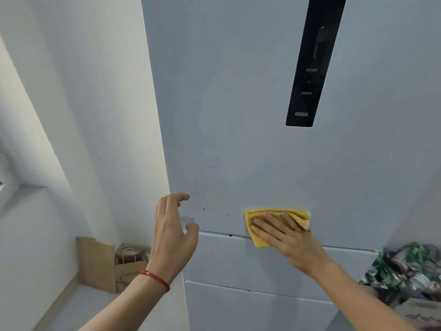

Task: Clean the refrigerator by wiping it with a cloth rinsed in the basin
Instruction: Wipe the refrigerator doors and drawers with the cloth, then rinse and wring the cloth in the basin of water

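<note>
A tall pale blue-grey refrigerator (238,115) fills the middle of the head view, with a black control strip (312,68) high on its door. Small brown specks (214,206) dot the door near its lower left. My right hand (284,235) presses a folded yellow cloth (260,240) flat against the door's bottom edge, fingers straight. My left hand (171,232) hovers near the refrigerator's left edge, fingers loosely curled and holding nothing. A red cord circles that wrist. No basin is in view.
A white wall (83,115) runs along the left. Brown paper bags (114,263) stand on the floor in the corner by the refrigerator. A clear bag of crushed cans (405,271) sits at the right, over a cardboard box (420,311).
</note>
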Demonstrator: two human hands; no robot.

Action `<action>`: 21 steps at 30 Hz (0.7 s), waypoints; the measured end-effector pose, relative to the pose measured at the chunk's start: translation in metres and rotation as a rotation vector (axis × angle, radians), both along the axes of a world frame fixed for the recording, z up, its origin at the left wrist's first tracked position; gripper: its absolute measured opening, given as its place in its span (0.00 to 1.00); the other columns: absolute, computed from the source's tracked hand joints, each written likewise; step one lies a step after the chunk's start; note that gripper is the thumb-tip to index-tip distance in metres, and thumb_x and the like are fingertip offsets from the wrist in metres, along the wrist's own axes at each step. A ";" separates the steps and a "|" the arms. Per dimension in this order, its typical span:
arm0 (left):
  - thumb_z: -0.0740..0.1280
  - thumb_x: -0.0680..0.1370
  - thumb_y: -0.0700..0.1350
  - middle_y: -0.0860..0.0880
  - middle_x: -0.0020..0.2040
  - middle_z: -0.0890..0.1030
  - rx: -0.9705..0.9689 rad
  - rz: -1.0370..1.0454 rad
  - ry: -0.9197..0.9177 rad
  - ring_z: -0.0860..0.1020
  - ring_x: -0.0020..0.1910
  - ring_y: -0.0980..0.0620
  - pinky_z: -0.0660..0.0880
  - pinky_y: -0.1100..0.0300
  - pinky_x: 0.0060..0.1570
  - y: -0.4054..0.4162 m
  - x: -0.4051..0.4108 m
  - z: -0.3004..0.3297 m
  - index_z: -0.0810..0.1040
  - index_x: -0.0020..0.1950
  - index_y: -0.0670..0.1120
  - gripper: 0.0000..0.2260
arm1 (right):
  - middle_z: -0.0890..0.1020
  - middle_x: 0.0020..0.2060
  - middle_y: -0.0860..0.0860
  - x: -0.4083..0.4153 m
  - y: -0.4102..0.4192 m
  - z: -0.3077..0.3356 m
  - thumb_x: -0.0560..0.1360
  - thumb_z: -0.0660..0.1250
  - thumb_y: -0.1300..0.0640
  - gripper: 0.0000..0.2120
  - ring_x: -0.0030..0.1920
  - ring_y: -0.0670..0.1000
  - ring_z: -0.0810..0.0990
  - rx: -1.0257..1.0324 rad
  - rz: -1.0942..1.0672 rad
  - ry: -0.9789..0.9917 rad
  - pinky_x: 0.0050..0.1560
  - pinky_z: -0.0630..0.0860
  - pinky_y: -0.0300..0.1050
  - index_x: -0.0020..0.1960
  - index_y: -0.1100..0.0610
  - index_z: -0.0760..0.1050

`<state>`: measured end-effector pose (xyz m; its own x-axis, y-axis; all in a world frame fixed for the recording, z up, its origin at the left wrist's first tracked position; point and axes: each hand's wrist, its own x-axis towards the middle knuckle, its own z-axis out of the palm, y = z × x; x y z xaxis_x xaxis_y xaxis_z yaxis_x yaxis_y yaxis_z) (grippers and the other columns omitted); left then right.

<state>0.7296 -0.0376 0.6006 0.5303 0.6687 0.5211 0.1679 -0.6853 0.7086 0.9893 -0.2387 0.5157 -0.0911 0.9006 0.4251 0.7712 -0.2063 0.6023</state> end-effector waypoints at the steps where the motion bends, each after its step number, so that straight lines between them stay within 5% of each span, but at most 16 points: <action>1: 0.69 0.74 0.32 0.53 0.62 0.72 -0.009 -0.004 0.027 0.71 0.62 0.54 0.72 0.56 0.64 -0.004 -0.002 -0.004 0.71 0.66 0.50 0.24 | 0.59 0.83 0.48 -0.004 -0.003 -0.010 0.72 0.55 0.73 0.41 0.83 0.53 0.55 0.000 -0.018 0.071 0.82 0.48 0.57 0.83 0.54 0.59; 4: 0.68 0.75 0.33 0.55 0.61 0.74 -0.123 -0.018 0.149 0.72 0.62 0.56 0.73 0.57 0.63 -0.018 -0.009 -0.022 0.71 0.65 0.52 0.22 | 0.59 0.83 0.48 -0.031 0.009 -0.038 0.71 0.60 0.76 0.42 0.83 0.54 0.55 0.087 -0.027 0.405 0.81 0.51 0.60 0.82 0.54 0.61; 7: 0.67 0.77 0.37 0.52 0.66 0.72 -0.272 -0.029 0.335 0.71 0.66 0.52 0.73 0.55 0.66 -0.031 -0.023 -0.050 0.68 0.71 0.50 0.23 | 0.61 0.81 0.41 -0.090 0.036 -0.053 0.81 0.61 0.74 0.33 0.83 0.48 0.55 0.219 0.129 1.203 0.82 0.50 0.49 0.80 0.49 0.65; 9: 0.65 0.80 0.40 0.50 0.70 0.70 -0.369 -0.008 0.419 0.71 0.68 0.50 0.71 0.57 0.67 -0.032 -0.041 -0.071 0.65 0.76 0.49 0.24 | 0.71 0.76 0.39 -0.138 0.056 -0.048 0.85 0.62 0.64 0.23 0.78 0.45 0.67 0.306 0.128 1.780 0.78 0.64 0.45 0.76 0.45 0.71; 11: 0.61 0.83 0.43 0.49 0.73 0.70 -0.543 0.051 0.416 0.71 0.70 0.49 0.70 0.57 0.67 -0.030 -0.065 -0.087 0.63 0.79 0.48 0.24 | 0.83 0.64 0.46 -0.174 0.073 -0.041 0.85 0.64 0.56 0.13 0.67 0.52 0.80 0.319 0.068 2.214 0.69 0.76 0.54 0.67 0.46 0.80; 13: 0.59 0.83 0.45 0.47 0.73 0.72 -0.761 0.114 0.377 0.71 0.70 0.49 0.69 0.54 0.69 -0.027 -0.093 -0.100 0.63 0.80 0.47 0.23 | 0.85 0.59 0.57 -0.197 0.086 -0.038 0.85 0.64 0.54 0.11 0.63 0.60 0.83 0.262 0.005 2.548 0.66 0.78 0.62 0.61 0.53 0.83; 17: 0.62 0.81 0.46 0.39 0.62 0.80 -1.228 0.239 0.083 0.79 0.58 0.45 0.79 0.51 0.56 -0.014 -0.180 -0.119 0.79 0.59 0.45 0.11 | 0.85 0.55 0.64 -0.268 0.121 -0.038 0.83 0.59 0.52 0.20 0.55 0.62 0.86 -0.024 -0.164 2.868 0.58 0.81 0.58 0.52 0.62 0.87; 19: 0.68 0.74 0.50 0.42 0.58 0.80 -1.366 0.351 -0.082 0.81 0.56 0.43 0.82 0.48 0.51 -0.013 -0.233 -0.133 0.80 0.60 0.41 0.18 | 0.86 0.50 0.63 -0.314 0.137 -0.043 0.82 0.58 0.51 0.21 0.49 0.60 0.87 -0.198 -0.130 2.922 0.48 0.83 0.53 0.47 0.61 0.87; 21: 0.68 0.79 0.49 0.43 0.61 0.80 -1.332 0.391 -0.132 0.80 0.59 0.42 0.83 0.47 0.53 -0.022 -0.290 -0.145 0.81 0.61 0.43 0.14 | 0.86 0.53 0.62 -0.362 0.150 -0.051 0.81 0.59 0.48 0.21 0.52 0.62 0.86 -0.389 -0.112 2.916 0.50 0.82 0.55 0.52 0.60 0.87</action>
